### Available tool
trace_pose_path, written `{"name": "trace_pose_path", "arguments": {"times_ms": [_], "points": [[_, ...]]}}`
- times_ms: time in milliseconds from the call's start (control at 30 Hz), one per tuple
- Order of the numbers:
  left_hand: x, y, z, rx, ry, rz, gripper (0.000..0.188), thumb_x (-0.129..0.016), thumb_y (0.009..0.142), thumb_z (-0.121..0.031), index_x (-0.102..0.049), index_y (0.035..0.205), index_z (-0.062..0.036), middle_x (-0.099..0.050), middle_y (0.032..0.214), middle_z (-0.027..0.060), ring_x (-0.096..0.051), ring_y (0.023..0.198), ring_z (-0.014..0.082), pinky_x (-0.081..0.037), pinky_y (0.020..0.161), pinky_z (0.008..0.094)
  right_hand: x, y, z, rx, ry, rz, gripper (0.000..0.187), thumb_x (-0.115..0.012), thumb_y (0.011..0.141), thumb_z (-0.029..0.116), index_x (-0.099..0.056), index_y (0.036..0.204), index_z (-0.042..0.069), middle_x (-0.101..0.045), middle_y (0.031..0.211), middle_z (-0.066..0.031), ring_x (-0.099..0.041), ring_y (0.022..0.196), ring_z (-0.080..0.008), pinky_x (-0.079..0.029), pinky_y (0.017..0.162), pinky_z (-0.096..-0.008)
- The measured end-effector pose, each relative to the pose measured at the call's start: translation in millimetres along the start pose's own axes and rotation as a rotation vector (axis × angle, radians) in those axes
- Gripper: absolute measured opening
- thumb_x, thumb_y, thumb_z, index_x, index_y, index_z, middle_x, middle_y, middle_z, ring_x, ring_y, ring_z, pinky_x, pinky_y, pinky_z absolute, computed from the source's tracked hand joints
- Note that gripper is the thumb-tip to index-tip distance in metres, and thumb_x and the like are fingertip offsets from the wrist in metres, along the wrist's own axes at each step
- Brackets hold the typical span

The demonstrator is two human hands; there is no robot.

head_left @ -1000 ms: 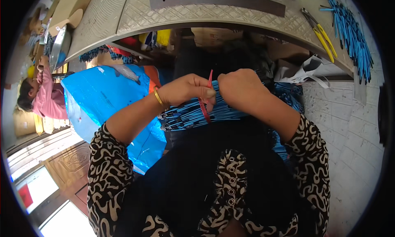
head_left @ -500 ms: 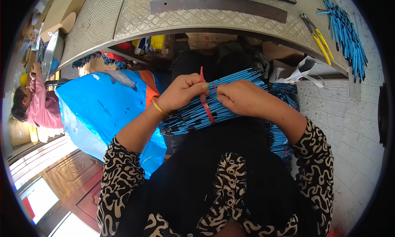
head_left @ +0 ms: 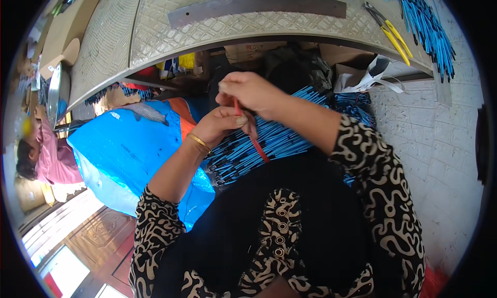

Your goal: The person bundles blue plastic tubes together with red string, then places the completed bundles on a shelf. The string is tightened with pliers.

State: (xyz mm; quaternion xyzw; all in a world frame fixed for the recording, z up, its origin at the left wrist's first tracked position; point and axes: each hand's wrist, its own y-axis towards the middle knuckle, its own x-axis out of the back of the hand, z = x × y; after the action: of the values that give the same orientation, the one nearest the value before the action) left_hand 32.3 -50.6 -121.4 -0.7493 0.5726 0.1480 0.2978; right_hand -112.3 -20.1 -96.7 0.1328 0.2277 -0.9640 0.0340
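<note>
A thick bundle of thin blue rods with black ends (head_left: pixel 287 137) lies across my lap, slanting up to the right. Around it runs a red strip (head_left: pixel 262 150), which looks flat and flexible. My left hand (head_left: pixel 220 126) is closed at the bundle's upper edge, pinching the strip between thumb and fingers. Just above it, my right hand (head_left: pixel 251 93) is closed on the strip's free end, the forearm crossing over the rods. My right hand's fingertips are partly hidden.
On the patterned table ahead are a flat metal bar (head_left: pixel 259 7), yellow-handled cutters (head_left: pixel 391 35) and a pile of blue rods (head_left: pixel 425 34). A big blue bag (head_left: pixel 119 142) stands left, near a person in pink (head_left: pixel 54 153). More rods (head_left: pixel 357 107) lie at my right.
My right hand has moved left and up from the bundle's middle to above my left hand, bringing the strip's end along. My left hand keeps its pinch, slightly lower.
</note>
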Motion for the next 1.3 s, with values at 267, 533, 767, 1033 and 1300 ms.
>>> {"name": "trace_pose_path", "arguments": {"times_ms": [267,533,767,1033,1300], "points": [[-16,-27,-7,-0.027,-0.020,-0.158,0.019,-0.053,0.079,-0.016,-0.056,0.070,0.0001,-0.056,0.066,0.0101,-0.054,0.069,0.0191,-0.041,0.070,0.0283,-33,-21,-4,0.058,0.493,-0.217,0.017,-0.045,0.087,0.019,-0.048,0.078,0.005,-0.044,0.064,-0.0003,-0.041,0.055,-0.0072,-0.037,0.050,-0.0205],[-26,-29,7,-0.123,-0.101,-0.282,0.024,-0.049,0.080,-0.015,-0.049,0.059,-0.0013,-0.053,0.060,0.0108,-0.050,0.065,0.0198,-0.040,0.070,0.0281,-17,-77,-12,0.190,0.459,0.010,0.015,-0.044,0.088,0.016,-0.045,0.078,0.005,-0.039,0.063,0.0025,-0.038,0.059,-0.0059,-0.033,0.056,-0.0190],[-16,-22,26,-0.214,-0.172,-0.386,0.024,-0.046,0.079,-0.012,-0.048,0.057,-0.0015,-0.051,0.058,0.0106,-0.047,0.062,0.0202,-0.039,0.078,0.0310,9,-99,-31,0.149,0.066,0.339,0.014,-0.043,0.087,0.014,-0.045,0.077,0.005,-0.039,0.065,0.0032,-0.035,0.060,-0.0051,-0.032,0.056,-0.0194],[-18,-9,5,-0.154,-0.226,-0.355,0.017,-0.048,0.080,-0.010,-0.054,0.067,-0.0007,-0.056,0.066,0.0083,-0.056,0.077,0.0200,-0.040,0.086,0.0315,-2,-65,4,0.532,-0.182,0.464,0.012,-0.045,0.084,0.011,-0.047,0.075,0.004,-0.041,0.062,0.0027,-0.037,0.056,-0.0053,-0.033,0.053,-0.0213],[-30,1,-20,-0.204,0.539,-0.202,0.012,-0.049,0.082,-0.009,-0.057,0.087,-0.0015,-0.057,0.075,0.0007,-0.054,0.074,0.0063,-0.045,0.065,0.0200,22,-73,26,0.462,-0.126,0.391,0.011,-0.046,0.084,0.011,-0.048,0.077,0.002,-0.048,0.066,-0.0005,-0.042,0.060,-0.0067,-0.035,0.053,-0.0220]]}}
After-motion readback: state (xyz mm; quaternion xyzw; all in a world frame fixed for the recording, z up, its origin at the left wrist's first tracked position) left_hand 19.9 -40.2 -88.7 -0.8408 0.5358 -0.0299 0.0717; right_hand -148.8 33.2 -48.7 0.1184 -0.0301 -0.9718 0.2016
